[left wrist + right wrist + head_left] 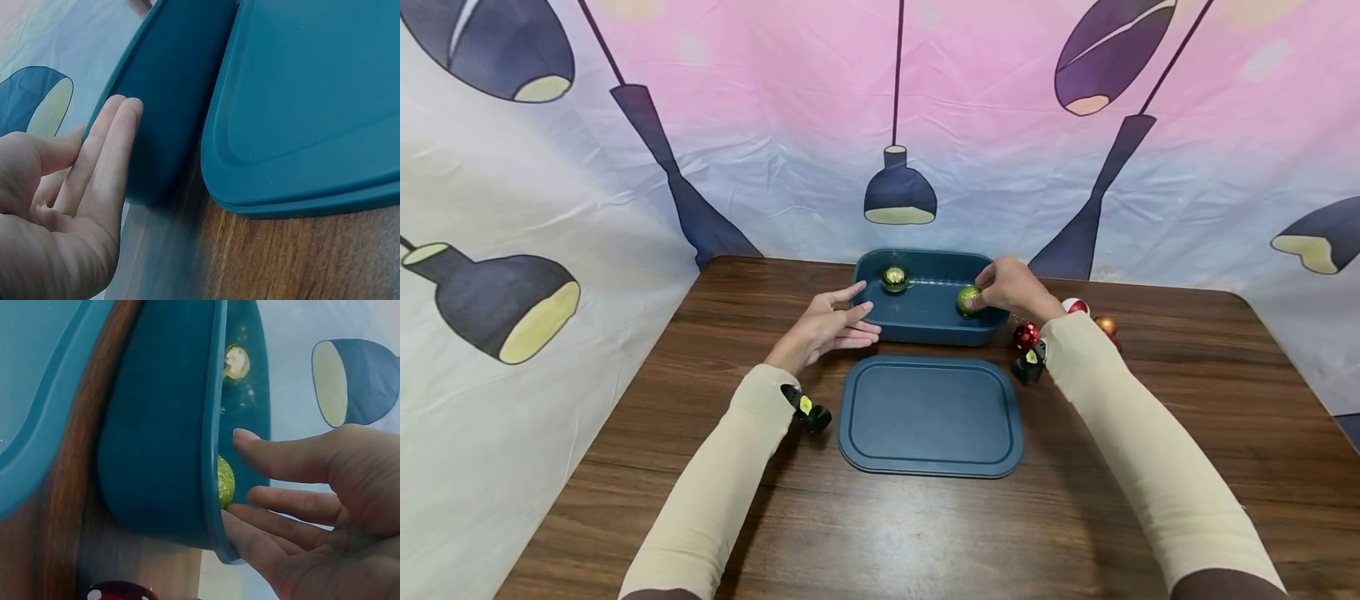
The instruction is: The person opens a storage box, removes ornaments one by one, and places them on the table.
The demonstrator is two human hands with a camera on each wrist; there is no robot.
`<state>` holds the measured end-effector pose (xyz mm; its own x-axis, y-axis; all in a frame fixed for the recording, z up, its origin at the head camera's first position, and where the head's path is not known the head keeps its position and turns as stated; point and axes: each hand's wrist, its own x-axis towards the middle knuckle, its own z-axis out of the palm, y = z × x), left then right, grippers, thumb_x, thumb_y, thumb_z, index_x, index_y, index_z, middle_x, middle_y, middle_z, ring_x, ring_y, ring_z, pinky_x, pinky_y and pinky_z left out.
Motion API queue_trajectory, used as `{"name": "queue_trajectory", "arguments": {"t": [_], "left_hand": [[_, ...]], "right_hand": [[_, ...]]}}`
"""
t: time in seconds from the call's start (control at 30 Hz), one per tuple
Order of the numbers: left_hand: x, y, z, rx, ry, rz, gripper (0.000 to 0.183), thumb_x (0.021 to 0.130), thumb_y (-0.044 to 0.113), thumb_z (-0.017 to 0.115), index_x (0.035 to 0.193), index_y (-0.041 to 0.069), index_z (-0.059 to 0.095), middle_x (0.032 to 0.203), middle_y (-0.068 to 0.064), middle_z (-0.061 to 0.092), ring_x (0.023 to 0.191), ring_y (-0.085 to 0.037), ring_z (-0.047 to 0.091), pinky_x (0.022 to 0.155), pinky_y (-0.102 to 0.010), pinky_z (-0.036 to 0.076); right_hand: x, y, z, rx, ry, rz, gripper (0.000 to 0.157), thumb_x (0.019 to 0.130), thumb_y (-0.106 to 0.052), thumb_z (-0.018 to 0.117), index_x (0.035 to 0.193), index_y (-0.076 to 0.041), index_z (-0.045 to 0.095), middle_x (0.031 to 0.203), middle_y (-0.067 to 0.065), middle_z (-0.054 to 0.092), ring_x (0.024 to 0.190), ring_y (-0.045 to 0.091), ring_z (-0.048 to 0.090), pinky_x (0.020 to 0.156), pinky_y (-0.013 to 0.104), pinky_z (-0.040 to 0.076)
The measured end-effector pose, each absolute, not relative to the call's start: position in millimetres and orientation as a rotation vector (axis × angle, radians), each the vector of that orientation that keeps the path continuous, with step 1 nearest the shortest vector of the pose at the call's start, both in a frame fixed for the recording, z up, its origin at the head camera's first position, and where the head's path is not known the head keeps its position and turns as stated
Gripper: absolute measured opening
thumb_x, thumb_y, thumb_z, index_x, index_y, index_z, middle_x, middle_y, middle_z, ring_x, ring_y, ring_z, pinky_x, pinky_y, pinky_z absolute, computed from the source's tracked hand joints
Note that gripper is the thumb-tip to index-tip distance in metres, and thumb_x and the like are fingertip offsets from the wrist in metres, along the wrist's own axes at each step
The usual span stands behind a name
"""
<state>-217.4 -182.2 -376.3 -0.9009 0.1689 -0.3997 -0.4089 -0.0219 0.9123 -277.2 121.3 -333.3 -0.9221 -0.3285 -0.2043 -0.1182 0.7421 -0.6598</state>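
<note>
A deep dark teal box (925,332) stands at the back of the table. Inside lie a shiny gold ball (894,278) on the left and a glittery green ball (967,302) on the right. My right hand (1011,287) reaches over the box's right end, beside the green ball. In the right wrist view its thumb and fingers (284,456) are spread, apart from that ball. My left hand (829,325) is at the box's left end; its straight fingers (109,147) lie along the outer wall, the thumb near the rim.
In front of the box a flat teal lid (931,417) lies on the wooden table (887,533). Several ornament balls, including a red dotted ball (1026,336), a red-and-white ball (1075,306) and an orange ball (1106,324), sit by the right forearm. A printed cloth (820,167) hangs behind.
</note>
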Motion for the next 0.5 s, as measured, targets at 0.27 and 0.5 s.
{"name": "queue_trajectory", "arguments": {"t": [0.27,0.5], "left_hand": [[-217.4,-182.8,-376.1,-0.256,1.88,1.97,0.064,0.103,0.022,0.063,0.159,0.034,0.035,0.109,-0.023,0.073,0.092,-0.029,0.075,0.084,-0.039,0.062],[-217.5,-182.3,-376.0,-0.258,1.879,1.971,0.064,0.103,0.022,0.063,0.159,0.034,0.035,0.108,-0.023,0.073,0.09,-0.028,0.076,0.088,-0.041,0.061]], "right_hand": [[-281.4,111.4,-341.8,-0.362,2.656,-0.931,0.055,0.092,-0.015,0.078,0.135,0.012,0.058,0.139,0.03,0.054,0.128,0.043,0.051,0.103,0.054,0.051],[-281.2,104.3,-349.2,-0.378,2.666,-0.927,0.057,0.093,-0.017,0.076,0.138,0.012,0.055,0.142,0.03,0.052,0.131,0.043,0.049,0.104,0.054,0.05]]}}
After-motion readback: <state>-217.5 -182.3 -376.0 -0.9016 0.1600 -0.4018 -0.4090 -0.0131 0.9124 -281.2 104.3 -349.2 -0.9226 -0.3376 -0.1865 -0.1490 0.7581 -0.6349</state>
